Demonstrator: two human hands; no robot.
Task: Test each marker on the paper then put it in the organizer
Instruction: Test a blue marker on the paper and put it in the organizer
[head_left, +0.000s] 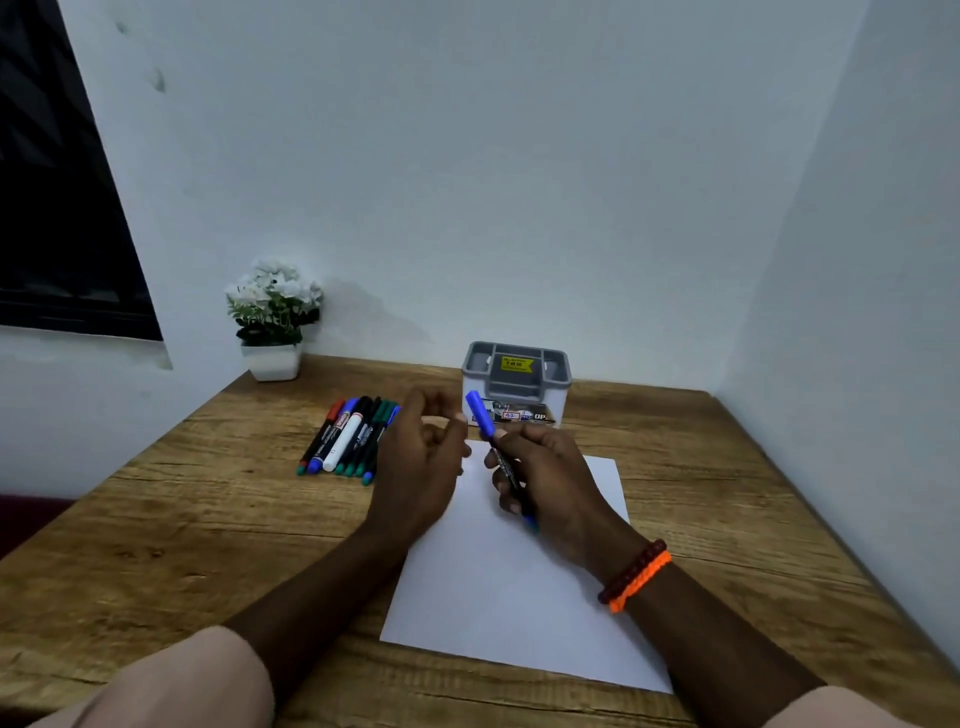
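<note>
My right hand (550, 478) grips a blue marker (480, 415) by its barrel above the white paper (519, 597), the blue cap pointing up and away. My left hand (421, 462) hovers just left of the marker with fingers loosely curled and nothing in it. Several more markers (348, 439) lie side by side on the table to the left. The grey organizer (517, 376) stands behind my hands, its compartments showing no markers.
A small white pot of white flowers (272, 317) stands at the table's back left corner. The wooden table (182, 519) meets walls at the back and right. A dark window is on the left wall.
</note>
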